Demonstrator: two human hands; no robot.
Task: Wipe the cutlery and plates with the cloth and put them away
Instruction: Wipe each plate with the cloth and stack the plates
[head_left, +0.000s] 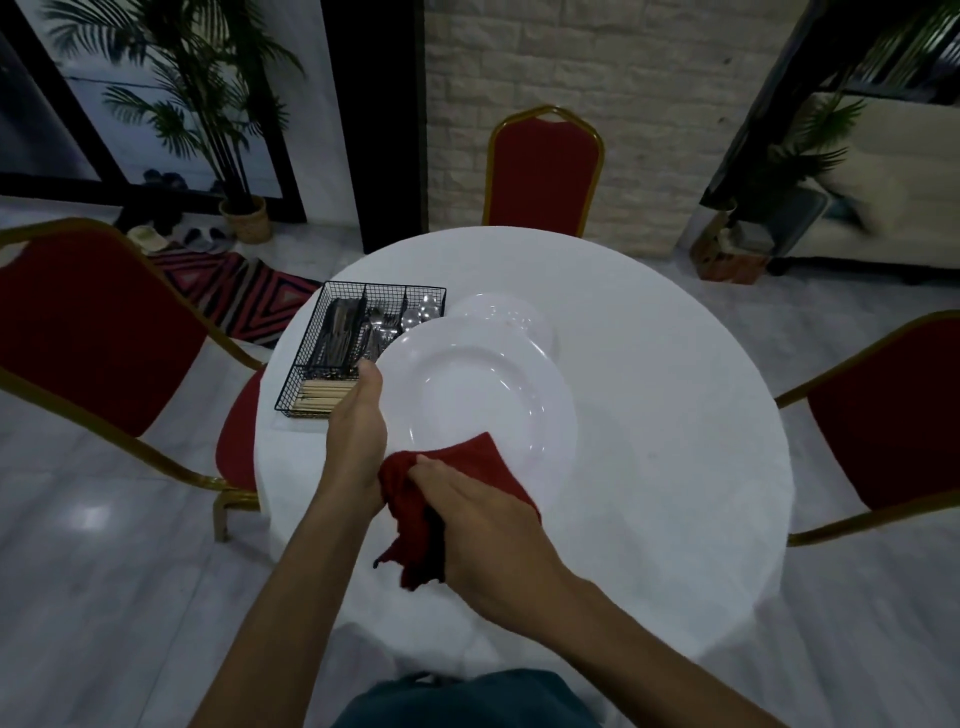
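Observation:
My left hand (358, 436) grips the left rim of a large white plate (483, 395), held tilted above the round table (675, 415). My right hand (483, 530) holds a red cloth (467, 467) pressed against the plate's near rim, with part of the cloth hanging below. Behind the held plate, more white plates (511, 312) lie on the tablecloth. A black wire caddy (358, 343) at the table's left holds knives, forks and spoons in separate compartments, with wooden chopsticks in its near section.
Red chairs with gold frames stand at the left (98, 332), far side (543, 171) and right (888, 421) of the table. A potted palm (218, 130) and a patterned rug (244, 291) lie beyond on the left.

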